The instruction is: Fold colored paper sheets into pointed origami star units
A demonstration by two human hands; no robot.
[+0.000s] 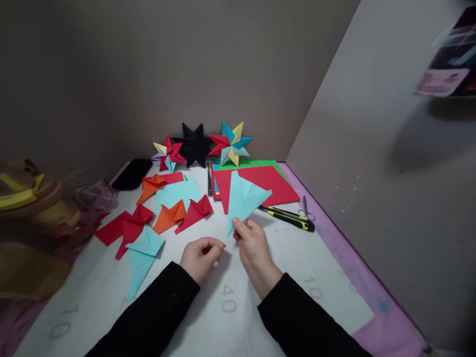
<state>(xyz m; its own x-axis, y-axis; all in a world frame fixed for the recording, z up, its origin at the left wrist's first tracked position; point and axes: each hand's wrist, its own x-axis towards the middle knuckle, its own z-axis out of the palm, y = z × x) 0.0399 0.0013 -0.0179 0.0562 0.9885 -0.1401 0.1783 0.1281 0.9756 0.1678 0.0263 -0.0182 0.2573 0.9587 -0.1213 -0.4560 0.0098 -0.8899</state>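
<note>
My right hand (pixel 253 247) pinches the lower tip of a light blue folded paper piece (pixel 245 196), holding it up above the table. Beside it on the left, my left hand (pixel 203 256) is closed, thumb against curled fingers, with nothing visible in it. Another light blue folded piece (pixel 143 253) lies left of my left hand, below a red folded piece (pixel 131 225). Farther back are an orange folded piece (pixel 170 215) and a second red one (pixel 195 213). One more orange piece (pixel 151 186) rests near a flat light blue sheet (pixel 178 191).
Red sheets (pixel 262 183) lie over green paper behind my right hand, near a yellow-black cutter (pixel 288 217) and scissors (pixel 305 209). Paper stars, one black (pixel 195 145) and one multicoloured (pixel 231 144), lean on the wall. A phone (pixel 132 174) lies at the back left.
</note>
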